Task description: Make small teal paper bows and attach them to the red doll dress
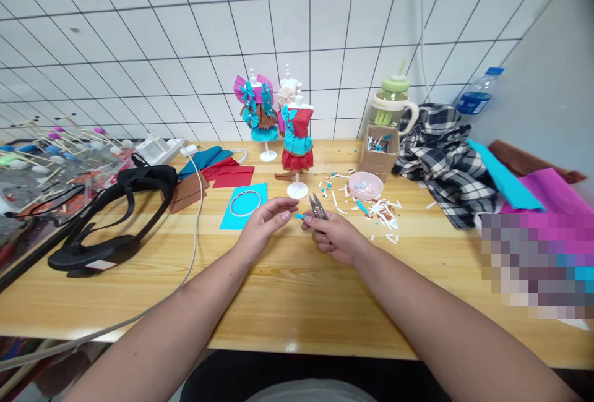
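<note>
Bare arms above, grey and black below

I see two bare forearms, the left [185, 306] running out of the frame at lower left, the right [434, 294] at lower right. Each is smooth, slim at the wrist and fuller towards the elbow. A tiny spot marks the left one near the lower edge. The left hand [268, 222] and right hand [341, 238] are bare too, with rounded fingertips. At bottom centre there's a curve of plain light-grey cloth [310, 393], bordered by plain black cloth [218, 377]; its cut is hard to tell.
</note>
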A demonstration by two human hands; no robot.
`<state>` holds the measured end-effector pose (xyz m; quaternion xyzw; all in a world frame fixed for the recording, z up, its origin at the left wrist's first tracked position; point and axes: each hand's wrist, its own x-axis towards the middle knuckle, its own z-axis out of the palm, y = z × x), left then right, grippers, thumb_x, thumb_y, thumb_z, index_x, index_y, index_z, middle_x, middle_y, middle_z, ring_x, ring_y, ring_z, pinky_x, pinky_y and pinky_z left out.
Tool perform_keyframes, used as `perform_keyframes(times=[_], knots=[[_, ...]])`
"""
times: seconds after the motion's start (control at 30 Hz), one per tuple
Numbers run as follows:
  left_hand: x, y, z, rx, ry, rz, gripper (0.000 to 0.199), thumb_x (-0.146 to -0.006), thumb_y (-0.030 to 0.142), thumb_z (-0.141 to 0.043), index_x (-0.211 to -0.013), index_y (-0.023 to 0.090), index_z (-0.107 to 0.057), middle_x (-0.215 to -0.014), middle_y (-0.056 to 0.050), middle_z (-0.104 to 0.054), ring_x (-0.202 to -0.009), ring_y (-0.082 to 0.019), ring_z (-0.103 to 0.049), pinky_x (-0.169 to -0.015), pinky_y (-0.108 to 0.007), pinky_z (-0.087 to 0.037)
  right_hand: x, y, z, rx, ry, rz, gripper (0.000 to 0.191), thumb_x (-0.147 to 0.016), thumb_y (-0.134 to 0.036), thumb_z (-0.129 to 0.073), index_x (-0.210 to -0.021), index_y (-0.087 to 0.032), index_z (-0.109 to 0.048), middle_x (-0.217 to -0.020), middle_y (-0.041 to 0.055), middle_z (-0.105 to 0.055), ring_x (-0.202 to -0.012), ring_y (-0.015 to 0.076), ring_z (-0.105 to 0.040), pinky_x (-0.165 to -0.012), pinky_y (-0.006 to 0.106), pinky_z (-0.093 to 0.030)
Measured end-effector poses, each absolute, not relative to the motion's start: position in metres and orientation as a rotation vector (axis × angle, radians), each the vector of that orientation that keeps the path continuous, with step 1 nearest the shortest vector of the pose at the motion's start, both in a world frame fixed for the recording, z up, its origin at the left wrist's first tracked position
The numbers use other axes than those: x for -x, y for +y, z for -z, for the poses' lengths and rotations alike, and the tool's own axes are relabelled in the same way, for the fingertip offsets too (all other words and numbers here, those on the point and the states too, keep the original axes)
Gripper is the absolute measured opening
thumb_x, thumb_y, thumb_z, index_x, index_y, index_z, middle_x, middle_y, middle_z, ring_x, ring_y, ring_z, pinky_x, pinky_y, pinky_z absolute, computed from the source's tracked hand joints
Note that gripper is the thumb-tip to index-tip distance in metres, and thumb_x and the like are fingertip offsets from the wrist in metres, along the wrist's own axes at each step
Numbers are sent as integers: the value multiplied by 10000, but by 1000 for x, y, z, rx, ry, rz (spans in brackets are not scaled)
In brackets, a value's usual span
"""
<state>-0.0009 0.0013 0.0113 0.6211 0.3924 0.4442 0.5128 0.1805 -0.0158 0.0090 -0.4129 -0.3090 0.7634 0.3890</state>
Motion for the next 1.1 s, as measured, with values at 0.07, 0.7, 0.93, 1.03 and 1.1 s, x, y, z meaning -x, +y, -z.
perform_keyframes(times=[0.07, 0.7, 0.93, 1.03, 1.1], knots=[[1, 1, -15, -1686, 1064, -1003, 279, -804, 451, -616, -870, 186, -672, -910, -58, -683, -911, -218, -618, -846, -342, -455, -179, -16, -6, 1174, -962, -1752, 195, -751, -292, -671, -901, -191, -597, -735, -34, -603, -391, 14, -253, -363, 172, -155], [-2, 0, -19, -2002, 1288, -897, 249, -823, 413, -582, -719, 193, -638, -762, -20, -666, -781, -192, -604, -771, -300, -443, -180, -9, 8, 1261, -1297, -1234, 258, -677, -374, -705, -834, -170, -692, -788, 19, -687, -728, 156, -593, -708, 285, -444], [1, 1, -15, -2238, 1209, -864, 228, -840, 398, -585, -952, 216, -664, -974, -58, -684, -960, -220, -594, -885, -344, -400, -181, -10, 2, 1331, -1440, -1134, 225, -711, -367, -656, -812, -167, -678, -745, 10, -666, -698, 154, -583, -679, 277, -428], [2, 3, -12, -2371, 1189, -847, 186, -846, 380, -582, -862, 219, -674, -952, -56, -684, -933, -214, -592, -903, -364, -373, -180, -11, 2, 1333, -1473, -1115, 198, -721, -340, -641, -819, -171, -672, -749, 6, -661, -693, 150, -573, -671, 272, -422], [2, 3, -11, -2406, 1209, -831, 174, -843, 371, -584, -878, 228, -675, -959, -52, -684, -945, -213, -591, -948, -387, -339, -179, -12, 3, 1337, -1488, -1099, 186, -729, -334, -633, -820, -175, -664, -755, 4, -657, -692, 147, -564, -667, 269, -418]])
